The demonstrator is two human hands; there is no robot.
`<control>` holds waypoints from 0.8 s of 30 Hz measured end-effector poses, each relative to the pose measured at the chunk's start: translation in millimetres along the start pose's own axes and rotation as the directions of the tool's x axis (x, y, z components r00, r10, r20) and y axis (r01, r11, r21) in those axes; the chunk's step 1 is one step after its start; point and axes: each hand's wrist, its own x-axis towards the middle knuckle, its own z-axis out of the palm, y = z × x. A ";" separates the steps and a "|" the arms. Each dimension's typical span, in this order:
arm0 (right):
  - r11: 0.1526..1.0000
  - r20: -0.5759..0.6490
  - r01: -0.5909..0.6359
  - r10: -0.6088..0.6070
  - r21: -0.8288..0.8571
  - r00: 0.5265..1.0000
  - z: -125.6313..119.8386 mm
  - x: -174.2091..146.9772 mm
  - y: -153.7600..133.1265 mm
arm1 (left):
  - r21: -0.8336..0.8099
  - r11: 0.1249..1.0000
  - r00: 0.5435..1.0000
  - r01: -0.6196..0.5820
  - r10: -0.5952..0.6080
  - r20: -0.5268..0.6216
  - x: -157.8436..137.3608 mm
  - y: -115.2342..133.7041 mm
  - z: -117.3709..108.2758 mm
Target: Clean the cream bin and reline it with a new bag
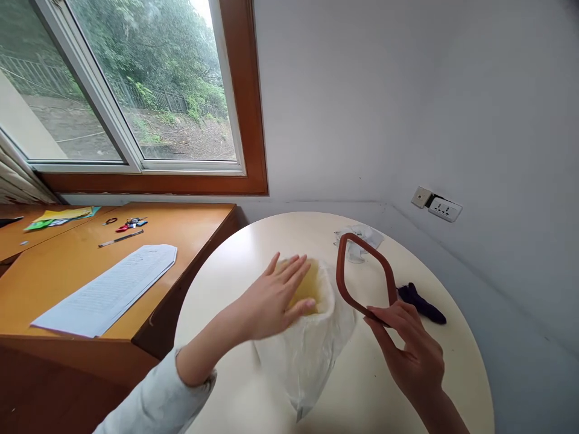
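Note:
On the round table stands a small bin point(312, 288) with a yellowish inside. A translucent plastic bag point(307, 355) lines it, folded over its edge and hanging down outside to a pointed corner. My left hand point(274, 304) lies over the bin's opening with its fingers stretched out, hiding part of the opening. Pinched between the thumb and fingers of my right hand point(409, 346) is a reddish-brown rim ring point(341, 274), squarish with rounded corners. The ring is tilted up to the right of the bin, apart from it.
Crumpled clear plastic point(368, 234) lies at the back of the round table point(226, 277). A dark cloth item point(423, 304) is near its right edge. Left stands a wooden desk point(199, 226) with papers point(111, 289), a pen point(121, 239) and keys point(132, 223). A wall socket point(445, 208) is at right.

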 end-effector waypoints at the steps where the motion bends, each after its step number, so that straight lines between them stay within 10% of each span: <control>1: 1.000 -0.002 0.000 0.000 0.004 1.000 0.9 0.1 -0.3 | 0.015 0.999 0.999 -0.031 0.031 -0.007 -4.0 6.9 0.1; 10: 0.999 0.041 0.026 -0.027 0.034 0.999 4.5 8.2 -10.3 | 0.024 0.994 0.987 -0.103 0.105 -0.124 -12.5 25.6 22.8; 14: 0.998 0.062 0.058 -0.060 0.029 0.996 9.6 19.0 -21.2 | -0.338 0.938 0.963 -0.075 -0.020 -0.269 -15.9 35.9 9.9; 20: 0.981 0.157 0.194 -0.192 0.000 0.969 30.1 35.2 -41.9 | -0.939 0.337 0.917 0.066 -0.392 -0.076 -18.4 52.2 0.9; 24: 0.966 0.193 0.260 -0.254 -0.005 0.948 39.3 41.9 -52.0 | -0.982 0.181 0.887 0.062 -0.460 -0.029 -18.8 47.6 -2.9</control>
